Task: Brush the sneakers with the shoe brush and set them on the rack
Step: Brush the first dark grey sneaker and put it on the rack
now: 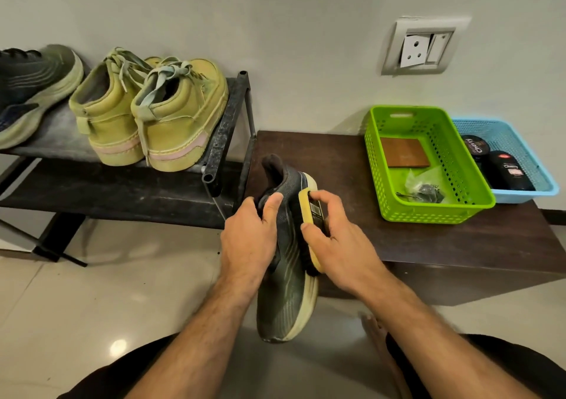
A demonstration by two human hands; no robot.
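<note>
While our left hand grips the dark green sneaker by its collar, toe towards us, to steady it over the floor, our right hand clasps the yellow shoe brush, bristles against its side. Its mate sits on the rack, beside the olive pair.

Rack bears sneakers; table bears baskets.

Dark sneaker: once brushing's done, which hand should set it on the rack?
Left. The left hand already grips the dark sneaker and is nearer the rack; the right hand holds the brush.
</note>
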